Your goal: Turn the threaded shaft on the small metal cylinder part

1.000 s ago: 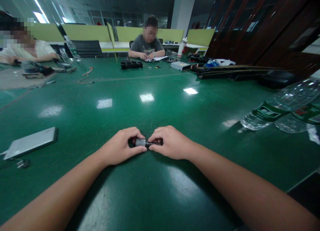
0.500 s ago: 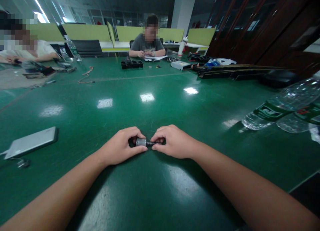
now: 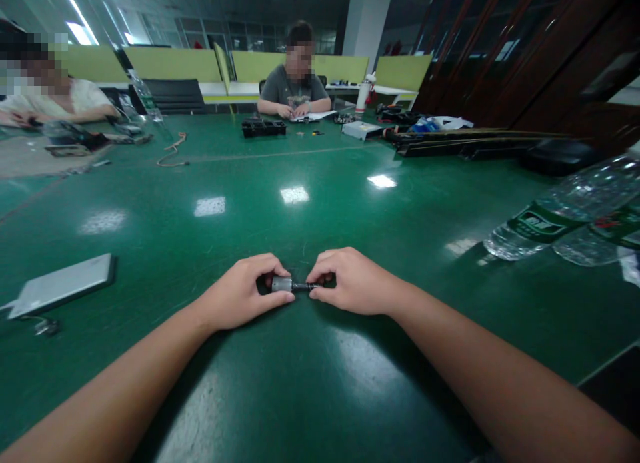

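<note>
A small silver metal cylinder (image 3: 283,285) with a thin dark shaft (image 3: 302,287) lies horizontally just above the green table (image 3: 250,229). My left hand (image 3: 249,293) pinches the cylinder between thumb and fingers. On the other side, the thumb and fingers of my right hand (image 3: 353,283) close on the far end of the shaft, where dark rings or coils show. My fingertips partly hide that end. A short stretch of shaft is bare between the two hands.
A silver flat device (image 3: 65,284) with a cable lies at the left. Plastic bottles (image 3: 537,223) stand at the right. Farther back are a black tray (image 3: 263,127), a cord (image 3: 173,151), long dark strips (image 3: 450,143) and two seated people.
My right hand has slid slightly right along the shaft, so more of it shows. My left hand and the cylinder have stayed in place. The person opposite has shifted their head and hands a little.
</note>
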Demonstrator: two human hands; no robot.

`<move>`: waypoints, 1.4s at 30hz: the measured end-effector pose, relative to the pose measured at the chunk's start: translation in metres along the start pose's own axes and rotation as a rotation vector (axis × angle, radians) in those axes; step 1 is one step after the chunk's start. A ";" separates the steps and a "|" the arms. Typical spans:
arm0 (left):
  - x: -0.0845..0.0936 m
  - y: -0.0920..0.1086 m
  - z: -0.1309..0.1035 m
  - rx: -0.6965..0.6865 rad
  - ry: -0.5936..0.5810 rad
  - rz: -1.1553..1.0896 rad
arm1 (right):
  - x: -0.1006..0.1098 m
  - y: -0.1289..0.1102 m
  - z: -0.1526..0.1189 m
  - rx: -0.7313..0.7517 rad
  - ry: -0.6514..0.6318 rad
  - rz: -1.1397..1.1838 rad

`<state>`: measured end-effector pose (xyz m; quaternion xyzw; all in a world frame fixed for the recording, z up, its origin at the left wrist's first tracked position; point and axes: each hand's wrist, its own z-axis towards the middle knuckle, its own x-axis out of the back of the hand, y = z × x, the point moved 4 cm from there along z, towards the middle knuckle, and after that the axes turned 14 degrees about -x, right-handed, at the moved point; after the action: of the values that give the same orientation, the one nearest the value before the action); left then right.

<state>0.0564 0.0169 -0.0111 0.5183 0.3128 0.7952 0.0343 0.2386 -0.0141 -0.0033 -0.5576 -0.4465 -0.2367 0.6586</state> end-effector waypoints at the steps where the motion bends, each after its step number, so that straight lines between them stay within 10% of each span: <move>1: 0.000 0.000 0.000 0.002 0.001 -0.001 | 0.001 0.000 0.000 -0.003 -0.004 0.001; 25: 0.003 0.002 -0.003 -0.004 0.010 0.000 | 0.016 0.018 -0.004 -0.142 -0.111 -0.030; 42: 0.001 0.001 0.001 -0.014 0.042 -0.019 | -0.014 -0.004 0.005 -0.077 0.012 0.204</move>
<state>0.0568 0.0175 -0.0095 0.4983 0.3127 0.8077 0.0389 0.2267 -0.0130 -0.0135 -0.6236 -0.3741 -0.1888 0.6600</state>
